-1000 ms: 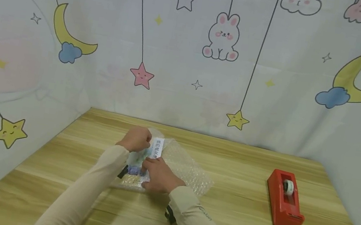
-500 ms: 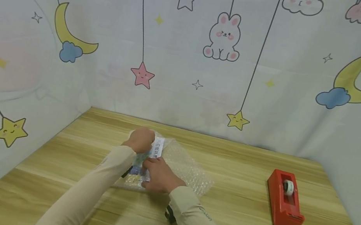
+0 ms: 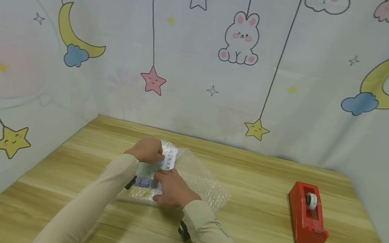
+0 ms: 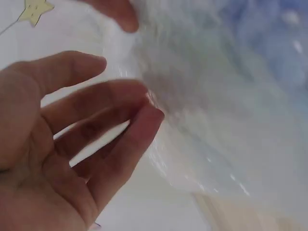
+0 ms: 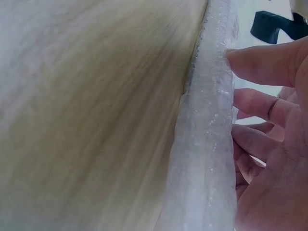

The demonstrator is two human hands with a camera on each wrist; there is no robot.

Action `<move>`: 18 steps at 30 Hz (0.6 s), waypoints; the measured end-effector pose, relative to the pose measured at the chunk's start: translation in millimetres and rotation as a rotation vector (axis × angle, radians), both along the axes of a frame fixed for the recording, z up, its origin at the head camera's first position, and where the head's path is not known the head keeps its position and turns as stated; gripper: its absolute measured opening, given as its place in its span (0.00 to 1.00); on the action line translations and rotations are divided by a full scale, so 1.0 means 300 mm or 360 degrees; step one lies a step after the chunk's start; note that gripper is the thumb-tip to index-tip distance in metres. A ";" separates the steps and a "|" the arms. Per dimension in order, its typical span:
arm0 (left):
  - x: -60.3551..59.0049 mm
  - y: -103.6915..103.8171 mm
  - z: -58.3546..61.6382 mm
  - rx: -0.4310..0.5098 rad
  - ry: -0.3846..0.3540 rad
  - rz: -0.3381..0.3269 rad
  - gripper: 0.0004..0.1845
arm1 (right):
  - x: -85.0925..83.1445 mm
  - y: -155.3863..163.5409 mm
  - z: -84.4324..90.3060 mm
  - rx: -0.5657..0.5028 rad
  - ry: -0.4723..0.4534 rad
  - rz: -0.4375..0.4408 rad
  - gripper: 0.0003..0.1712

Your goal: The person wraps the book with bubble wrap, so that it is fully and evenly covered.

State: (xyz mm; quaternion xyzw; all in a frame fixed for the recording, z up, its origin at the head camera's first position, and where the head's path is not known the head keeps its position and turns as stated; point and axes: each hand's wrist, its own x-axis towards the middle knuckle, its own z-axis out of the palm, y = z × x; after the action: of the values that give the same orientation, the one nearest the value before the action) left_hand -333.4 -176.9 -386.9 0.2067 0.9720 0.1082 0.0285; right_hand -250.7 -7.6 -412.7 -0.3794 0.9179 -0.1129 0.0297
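Note:
A flat book [image 3: 143, 182] with a colourful cover and a white title strip lies on the table under clear bubble wrap [image 3: 204, 182]. My left hand [image 3: 146, 149] is over its far left part. In the left wrist view the fingers [image 4: 142, 125] are gently bent, and their tips touch the clear film, with the thumb held apart. My right hand [image 3: 175, 190] rests on the near right part of the book. In the right wrist view its fingertips [image 5: 243, 98] press flat against the bubble wrap, spread out. The hands hide parts of the cover.
To the right on the wooden table [image 3: 251, 198] stands a red tape dispenser [image 3: 308, 216] with a roll of tape. A printed cloth [image 3: 189, 108] walls in the back and both sides. Loose bubble wrap extends right of the book.
My left hand shifted a little right, then back left across the book. Bubble wrap now covers the upper title strip more hazily. My right hand has stayed in place.

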 end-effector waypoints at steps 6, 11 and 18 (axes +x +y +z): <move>0.035 -0.107 0.033 0.0064 -0.0232 -0.0138 0.13 | 0.002 -0.004 -0.001 0.0000 -0.0078 -0.0029 0.18; 0.047 -0.154 0.039 0.0042 -0.0363 -0.0173 0.25 | -0.007 -0.008 -0.010 0.0002 -0.0098 -0.0055 0.18; 0.057 -0.154 0.021 0.0034 -0.0377 -0.0226 0.27 | -0.012 -0.002 -0.017 -0.0016 -0.0112 -0.0049 0.17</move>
State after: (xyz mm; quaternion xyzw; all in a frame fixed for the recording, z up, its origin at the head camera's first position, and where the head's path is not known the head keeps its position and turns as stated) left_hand -316.1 -223.1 -380.7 0.2612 0.9434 0.1400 0.1486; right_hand -254.4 -8.1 -417.7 -0.3612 0.9214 -0.1310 0.0584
